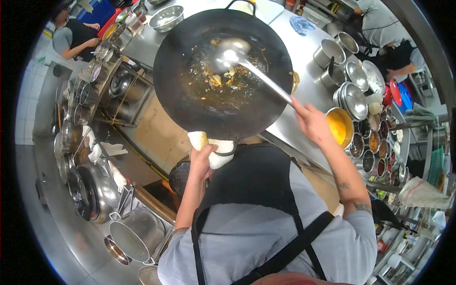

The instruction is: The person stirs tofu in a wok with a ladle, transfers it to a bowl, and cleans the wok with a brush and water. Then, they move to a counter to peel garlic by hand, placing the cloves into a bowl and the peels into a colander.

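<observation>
My left hand (201,160) is closed around a folded white cloth (219,160) on the near handle of a large black wok (173,71). My right hand (311,121) grips a long metal ladle (267,81) by the end of its handle. The ladle's bowl is smeared by motion and sits over the middle of the wok. Below it lie browned chopped bits (217,80) in shiny oil. The wok tilts up in front of me, with its far handle (240,4) at the top.
On the right counter stand a pot of yellow liquid (339,124), stacked metal bowls (352,99) and several seasoning containers (373,141). A metal colander (166,19) and a blue cloth (302,25) lie beyond. A large pot (137,234) stands lower left. Other people (76,38) work nearby.
</observation>
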{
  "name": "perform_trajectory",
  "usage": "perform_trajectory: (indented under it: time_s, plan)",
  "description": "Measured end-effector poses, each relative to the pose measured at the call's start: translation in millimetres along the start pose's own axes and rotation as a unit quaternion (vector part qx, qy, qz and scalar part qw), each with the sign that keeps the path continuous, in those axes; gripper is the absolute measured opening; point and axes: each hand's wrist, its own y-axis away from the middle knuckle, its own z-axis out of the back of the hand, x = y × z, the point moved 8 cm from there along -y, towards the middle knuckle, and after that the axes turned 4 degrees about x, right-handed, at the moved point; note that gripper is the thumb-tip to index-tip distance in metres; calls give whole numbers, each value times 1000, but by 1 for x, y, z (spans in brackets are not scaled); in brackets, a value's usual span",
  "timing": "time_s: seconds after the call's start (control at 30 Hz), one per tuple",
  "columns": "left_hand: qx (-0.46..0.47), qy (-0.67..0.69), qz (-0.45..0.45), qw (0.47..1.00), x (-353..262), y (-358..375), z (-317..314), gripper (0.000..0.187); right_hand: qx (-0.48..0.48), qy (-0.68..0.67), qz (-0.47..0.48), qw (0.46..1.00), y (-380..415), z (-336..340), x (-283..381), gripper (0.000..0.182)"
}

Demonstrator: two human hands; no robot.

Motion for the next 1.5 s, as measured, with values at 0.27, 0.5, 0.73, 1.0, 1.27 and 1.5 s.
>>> perform_trajectory:
  time_s: [0.27, 0.5, 0.73, 1.0, 1.27, 1.5]
  plan:
    - [-31, -31, 33, 998, 5, -4, 0, 38, -52, -162, 25, 985, 12, -5, 9, 47]
    - [-35, -40, 38, 998, -11, -7, -11, 36, 8, -147, 31, 989, 17, -28, 2, 47]
    - [-28, -17, -9, 999, 3, -12, -1, 44, 27, -120, 0, 992, 31, -7, -52, 49]
    - [-37, -62, -33, 997, 2, -14, 4, 47, -73, -145, 33, 986, -52, -5, -16, 49]
    - [-51, -28, -28, 998, -11, -18, -6, 43, -13, -130, -25, 991, 60, -5, -80, 47]
    - [-19, -5, -25, 999, -10, -25, -15, 39, 27, -149, 38, 988, 21, -34, 1, 43]
